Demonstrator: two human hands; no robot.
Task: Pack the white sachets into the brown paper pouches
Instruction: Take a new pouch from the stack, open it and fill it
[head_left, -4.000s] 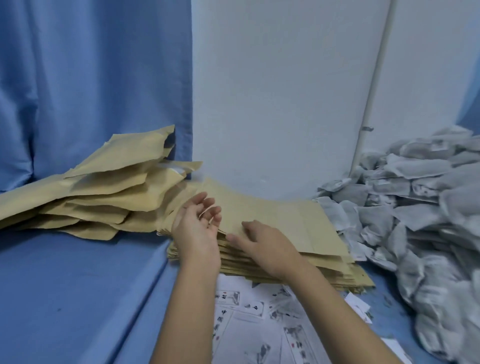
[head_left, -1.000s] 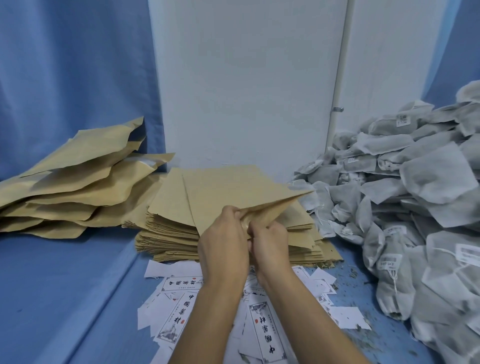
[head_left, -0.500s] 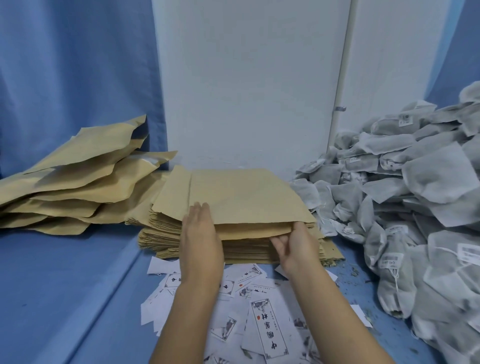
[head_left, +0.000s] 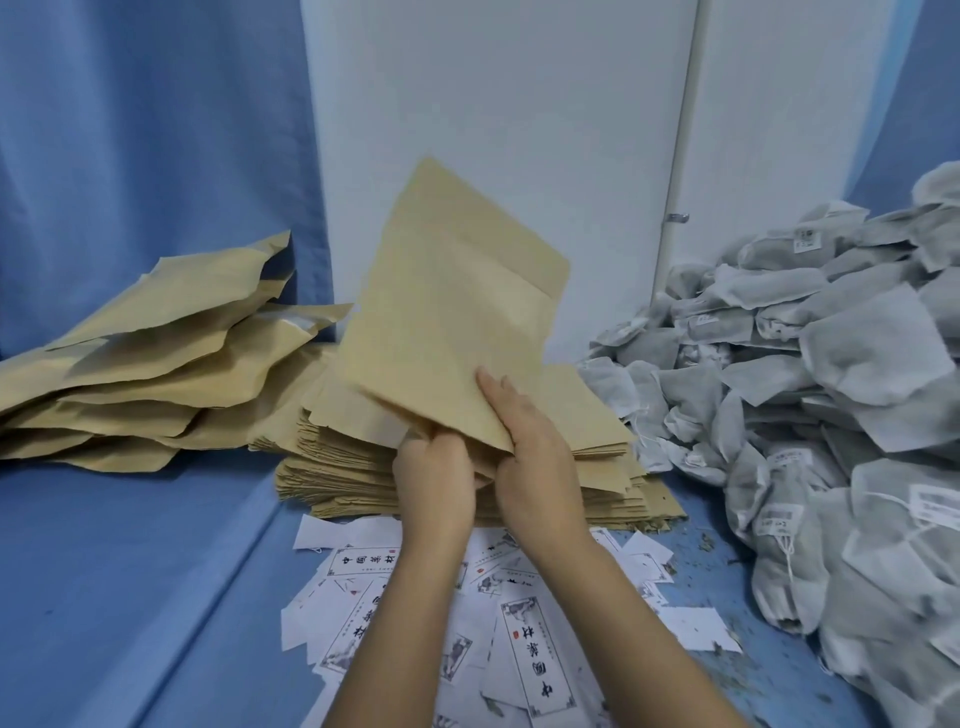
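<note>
One brown paper pouch (head_left: 457, 312) stands tilted upright above the flat stack of empty pouches (head_left: 343, 462) in the middle. My left hand (head_left: 436, 478) grips its lower edge with curled fingers. My right hand (head_left: 535, 457) holds the same edge, fingers laid against the pouch's front face. A big heap of white sachets (head_left: 841, 395) with small labels and strings fills the right side. Neither hand touches a sachet.
A loose pile of bulging brown pouches (head_left: 145, 364) lies at the left on a blue-covered surface (head_left: 114, 582). Printed white paper labels (head_left: 535, 649) are scattered in front of the stack, under my forearms. A white wall and blue curtain stand behind.
The top pouch lay flat on the stack half a second ago with my hands apart at its front edge. It is now lifted upright and my hands have come together at its lower edge.
</note>
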